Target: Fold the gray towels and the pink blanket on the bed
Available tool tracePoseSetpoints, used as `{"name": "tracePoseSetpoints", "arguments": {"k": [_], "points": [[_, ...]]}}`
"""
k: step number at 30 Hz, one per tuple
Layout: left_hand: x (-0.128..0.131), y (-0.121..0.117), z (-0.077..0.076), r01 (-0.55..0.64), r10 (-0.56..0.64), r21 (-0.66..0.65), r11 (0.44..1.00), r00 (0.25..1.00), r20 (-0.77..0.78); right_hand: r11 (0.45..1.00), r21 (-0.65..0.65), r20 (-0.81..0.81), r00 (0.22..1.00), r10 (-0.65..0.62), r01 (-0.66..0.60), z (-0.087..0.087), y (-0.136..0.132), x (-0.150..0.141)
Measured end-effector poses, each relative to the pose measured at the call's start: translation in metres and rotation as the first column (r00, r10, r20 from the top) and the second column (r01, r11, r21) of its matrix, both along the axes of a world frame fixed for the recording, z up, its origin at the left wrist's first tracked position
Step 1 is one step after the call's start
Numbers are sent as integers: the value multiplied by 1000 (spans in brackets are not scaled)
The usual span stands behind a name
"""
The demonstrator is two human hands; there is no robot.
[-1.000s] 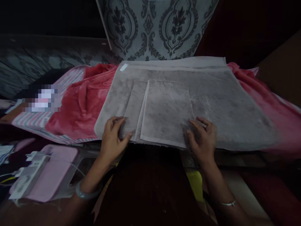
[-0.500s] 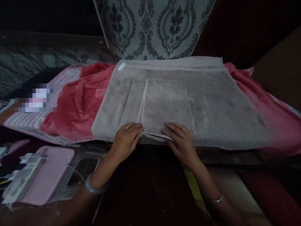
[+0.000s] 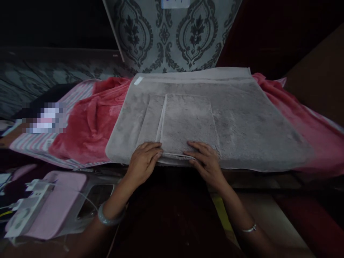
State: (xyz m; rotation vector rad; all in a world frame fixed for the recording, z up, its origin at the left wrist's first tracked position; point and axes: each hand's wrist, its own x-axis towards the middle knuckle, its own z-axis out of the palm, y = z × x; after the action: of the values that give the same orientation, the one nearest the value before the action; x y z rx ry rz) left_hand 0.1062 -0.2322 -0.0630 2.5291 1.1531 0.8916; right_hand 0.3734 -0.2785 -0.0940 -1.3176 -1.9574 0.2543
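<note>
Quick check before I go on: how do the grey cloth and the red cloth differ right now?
Layering: the grey cloth lies on top; the red cloth is partly covered, showing at both sides.
Surface: the grey cloth lies mostly flat, while the red cloth is rumpled at the left.
Contact: the left hand and right hand grip the grey cloth's front; neither touches the red cloth.
Both look plush.

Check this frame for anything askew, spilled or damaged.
Nothing looks spilled or damaged. Slightly askew: the folded grey cloth has mismatched layers at its left edge. Further left, the red blanket lies rumpled rather than smooth.
</note>
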Motion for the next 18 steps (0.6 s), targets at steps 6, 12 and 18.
{"name": "tracePoseSetpoints", "arguments": {"k": [6, 12, 18], "points": [[-8, -4, 0, 82, -82, -8, 997, 996, 17, 999, -6, -6, 999, 45, -45, -1, -4, 3], [-13, -3, -1, 107, -108, 12, 994, 993, 37, 995, 1, -20, 995, 102, -102, -3, -7, 7], [-14, -5, 1, 144, -140, 20, 989, 980, -142, 992, 47, 29, 993, 114, -115, -3, -9, 5]]}}
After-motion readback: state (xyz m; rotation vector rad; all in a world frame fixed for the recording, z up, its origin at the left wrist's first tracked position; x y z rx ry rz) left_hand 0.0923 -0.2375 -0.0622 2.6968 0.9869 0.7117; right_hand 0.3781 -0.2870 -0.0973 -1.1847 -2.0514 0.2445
